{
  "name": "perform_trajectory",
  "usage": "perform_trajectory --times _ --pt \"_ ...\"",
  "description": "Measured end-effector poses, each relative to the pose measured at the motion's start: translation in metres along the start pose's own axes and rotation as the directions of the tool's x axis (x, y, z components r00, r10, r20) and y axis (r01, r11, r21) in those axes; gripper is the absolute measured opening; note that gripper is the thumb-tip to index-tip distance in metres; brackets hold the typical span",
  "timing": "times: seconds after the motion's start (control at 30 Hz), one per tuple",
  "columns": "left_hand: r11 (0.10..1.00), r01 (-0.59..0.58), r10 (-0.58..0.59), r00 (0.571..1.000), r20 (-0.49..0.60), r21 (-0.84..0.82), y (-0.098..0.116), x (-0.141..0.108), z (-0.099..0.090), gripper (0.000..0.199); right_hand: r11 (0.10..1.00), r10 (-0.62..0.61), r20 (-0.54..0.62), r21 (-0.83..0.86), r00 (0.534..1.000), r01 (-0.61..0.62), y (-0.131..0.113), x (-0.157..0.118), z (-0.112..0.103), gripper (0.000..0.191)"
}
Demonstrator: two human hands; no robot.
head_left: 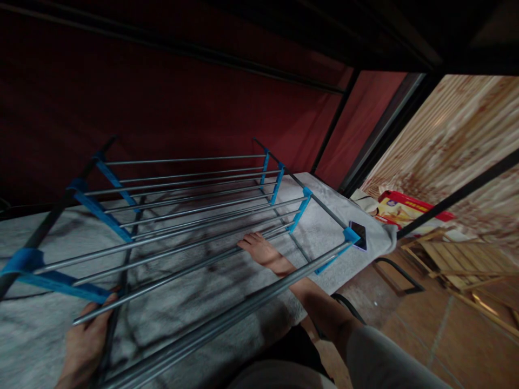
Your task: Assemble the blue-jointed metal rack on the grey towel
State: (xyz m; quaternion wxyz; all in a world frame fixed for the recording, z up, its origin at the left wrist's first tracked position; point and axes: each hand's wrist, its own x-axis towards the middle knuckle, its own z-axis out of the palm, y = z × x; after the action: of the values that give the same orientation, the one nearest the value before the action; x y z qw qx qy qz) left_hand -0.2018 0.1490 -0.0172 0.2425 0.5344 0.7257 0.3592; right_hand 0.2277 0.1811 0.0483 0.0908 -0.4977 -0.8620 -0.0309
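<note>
A partly assembled rack, like a shoe rack, of grey metal tubes and blue plastic brackets [104, 216] lies on a grey cloth-covered surface [162, 335]. My left hand [87, 335] grips the near-left end of a loose-ended metal tube [170, 279], just below a blue bracket; some of its fingers are hidden behind the tube. Further along that same tube, my right hand [259, 249] has its fingers closed over it, the arm reaching across the thick front tube [227, 305]. Other thin tubes [186, 160] span the brackets on both sides.
A phone [358, 236] lies on the cloth at the right, beside a corner bracket. Beyond it are a red and yellow box [409, 208] and a wooden slatted piece [466, 259] near the tiled floor. A dark red wall [182, 102] stands behind, with black metal posts.
</note>
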Motion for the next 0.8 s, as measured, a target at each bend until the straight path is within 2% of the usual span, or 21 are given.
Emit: perform_trajectory --times 0.07,0.1,0.23,0.3,0.43,0.53,0.6,0.7,0.73,0.8 --pt "0.998 0.017 -0.023 0.994 -0.103 -0.063 0.002 0.002 0.000 0.021 1.000 -0.013 -0.020 0.004 1.000 0.013 0.002 0.001 0.004 0.040" --pt "0.996 0.036 -0.046 0.992 -0.121 -0.083 0.002 0.002 0.000 0.020 1.000 -0.022 -0.033 0.009 0.999 0.023 0.004 0.002 0.006 0.039" --pt "0.980 0.107 -0.117 0.992 -0.049 -0.165 0.003 0.000 0.000 0.039 0.997 -0.063 -0.066 0.044 0.996 0.066 0.009 0.004 0.017 0.036" --pt "0.972 0.061 -0.065 0.998 -0.010 -0.228 0.005 -0.001 -0.001 0.046 0.997 -0.061 -0.080 0.051 0.995 0.065 0.013 0.006 0.023 0.036" --pt "0.948 -0.138 0.113 0.988 -0.102 -0.286 0.009 0.005 -0.005 0.050 0.997 -0.071 -0.095 0.031 0.993 0.074 0.019 0.009 0.031 0.042" --pt "0.926 -0.201 0.167 0.977 -0.130 -0.321 0.012 0.012 -0.007 0.051 0.998 -0.064 -0.089 0.012 0.994 0.065 0.020 0.009 0.032 0.043" --pt "0.906 -0.171 0.144 0.985 -0.099 -0.388 0.017 0.015 -0.010 0.057 0.998 -0.069 -0.086 0.003 0.994 0.070 0.020 0.009 0.032 0.043" --pt "0.849 -0.075 0.100 0.995 0.020 -0.523 0.026 0.015 -0.017 0.075 0.996 -0.085 -0.096 0.004 0.992 0.086 0.021 0.008 0.034 0.043" --pt "0.828 -0.047 0.097 0.994 0.059 -0.558 0.028 0.014 -0.021 0.076 0.996 -0.088 -0.101 0.006 0.991 0.089 0.021 0.008 0.036 0.043" --pt "0.807 -0.017 0.113 0.986 0.126 -0.591 0.031 0.014 -0.028 0.065 0.996 -0.087 -0.109 0.009 0.990 0.089 0.023 0.008 0.038 0.043"
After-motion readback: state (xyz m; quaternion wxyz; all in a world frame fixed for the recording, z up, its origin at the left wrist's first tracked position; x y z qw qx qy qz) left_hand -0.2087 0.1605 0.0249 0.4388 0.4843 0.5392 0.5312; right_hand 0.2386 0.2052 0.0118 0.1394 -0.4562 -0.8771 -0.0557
